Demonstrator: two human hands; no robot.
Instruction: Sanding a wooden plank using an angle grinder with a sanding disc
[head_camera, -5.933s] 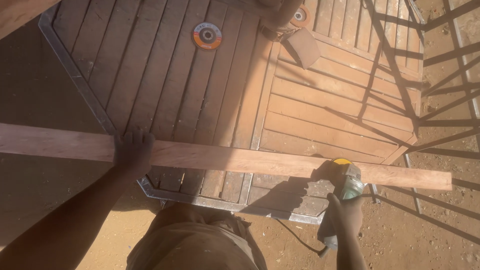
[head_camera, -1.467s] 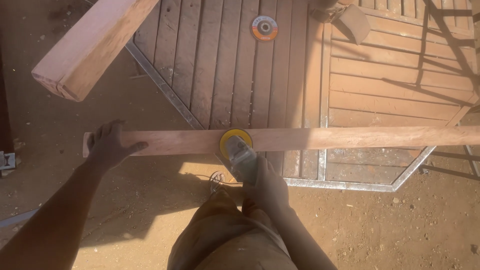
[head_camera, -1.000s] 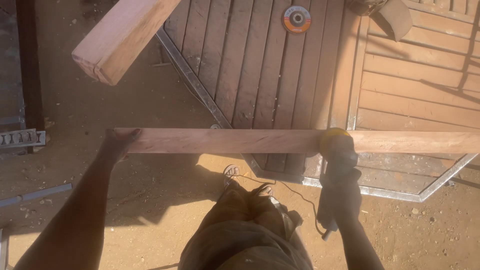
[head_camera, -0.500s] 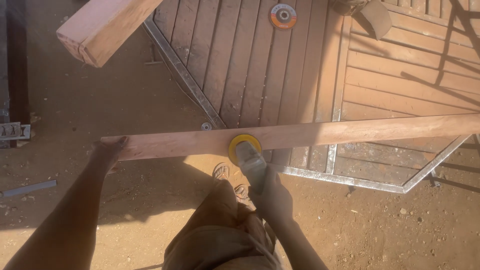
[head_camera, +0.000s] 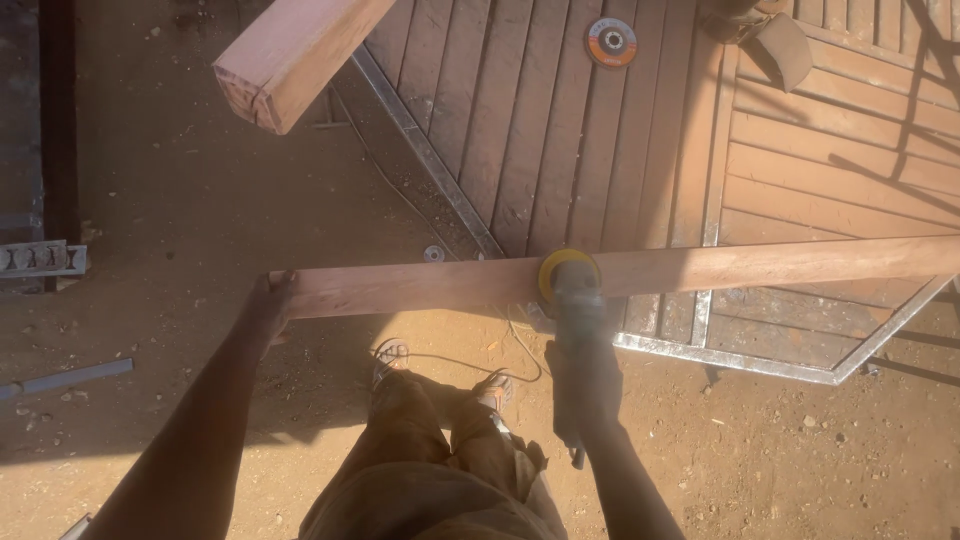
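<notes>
Bare, sunlit dirt ground (head_camera: 180, 210) fills the left and bottom of the view, with a slatted wooden panel (head_camera: 560, 120) in a metal frame lying flat across the upper right. A long wooden plank (head_camera: 720, 270) runs level across the scene, its right part over the panel and its left end out over open dirt. The left hand (head_camera: 268, 305) is clasped around that left end, fingers wrapped over the end edge. Beyond this hand, up and to its left, the ground is open; a short metal bar (head_camera: 70, 378) lies on the dirt well below and left of it. The right hand (head_camera: 583, 385) is clenched on the body of an angle grinder (head_camera: 575, 320), whose yellow disc (head_camera: 568, 272) sits on the plank's top face, about mid-length, just past the frame's near corner. A cable loops on the dirt between the two hands, near the person's feet. A thicker timber beam (head_camera: 285, 55) juts in overhead, well above the left hand. A spare grinding disc (head_camera: 611, 42) lies on the slats, far above the right hand. To the right of the grinder, the plank's surface is uncovered up to the picture's edge.
</notes>
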